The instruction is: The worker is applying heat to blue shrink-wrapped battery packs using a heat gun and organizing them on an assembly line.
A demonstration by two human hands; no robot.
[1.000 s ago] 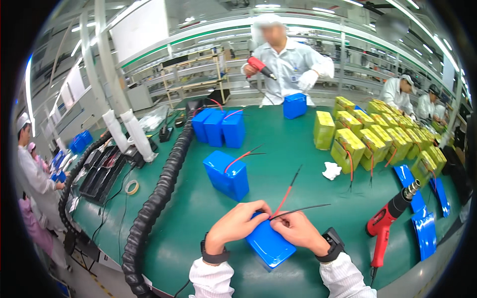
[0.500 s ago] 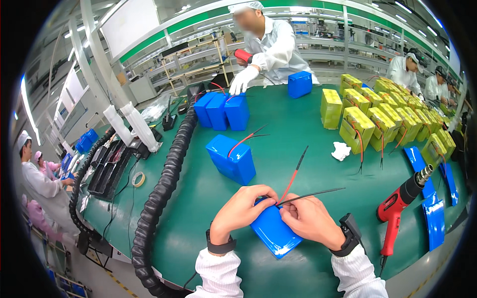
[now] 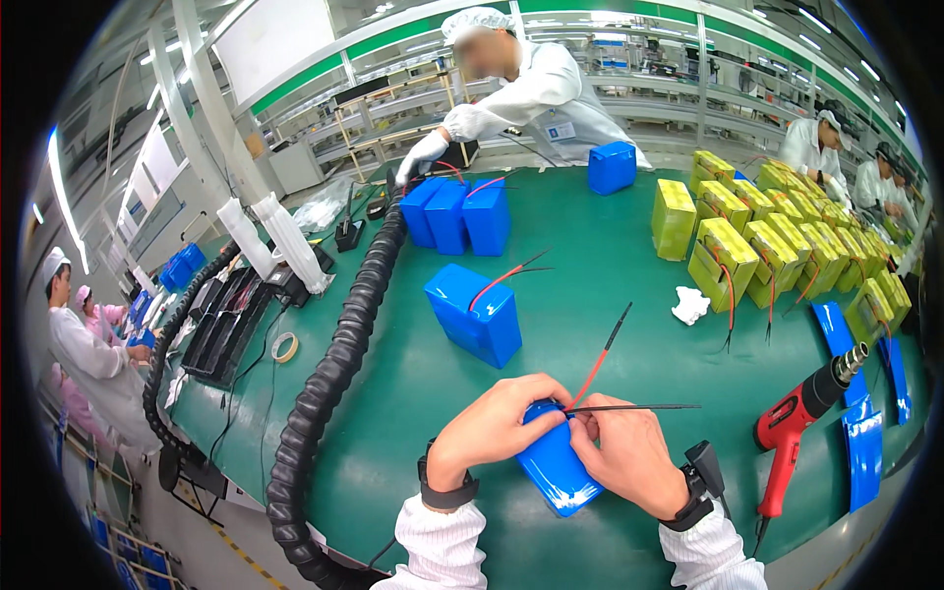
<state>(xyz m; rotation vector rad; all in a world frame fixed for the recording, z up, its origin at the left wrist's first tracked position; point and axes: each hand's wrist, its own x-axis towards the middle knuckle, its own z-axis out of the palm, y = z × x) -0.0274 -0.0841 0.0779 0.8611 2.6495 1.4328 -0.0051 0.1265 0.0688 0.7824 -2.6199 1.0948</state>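
Note:
A battery pack (image 3: pixel 559 470) in shiny blue wrap lies tilted on the table between my hands. My left hand (image 3: pixel 499 430) is closed over its far left side, thumb on top near the wire outlet. My right hand (image 3: pixel 627 454) holds the right side, its fingertips closed together at the base of the wires. From that spot a red wire (image 3: pixel 593 378) with a dark end sticks up. The black wire (image 3: pixel 644 406) runs off to the right over my right hand. Beyond my left hand stands another blue pack (image 3: pixel 475 320) with red and black leads.
A red heat gun (image 3: pixel 792 428) stands right of my hands, beside blue wrap sleeves (image 3: pixel 862 452). Yellow-wrapped packs (image 3: pixel 723 258) fill the far right. A ribbed black hose (image 3: pixel 329 393) crosses at left. Across the table a co-worker's gloved hand (image 3: pixel 423 157) is near several blue packs (image 3: pixel 447 216).
The co-worker's gloved hand has moved left from above the blue packs toward the hose's far end. My view has shifted slightly; my hands keep their hold, the right fingers slightly lower at the wires.

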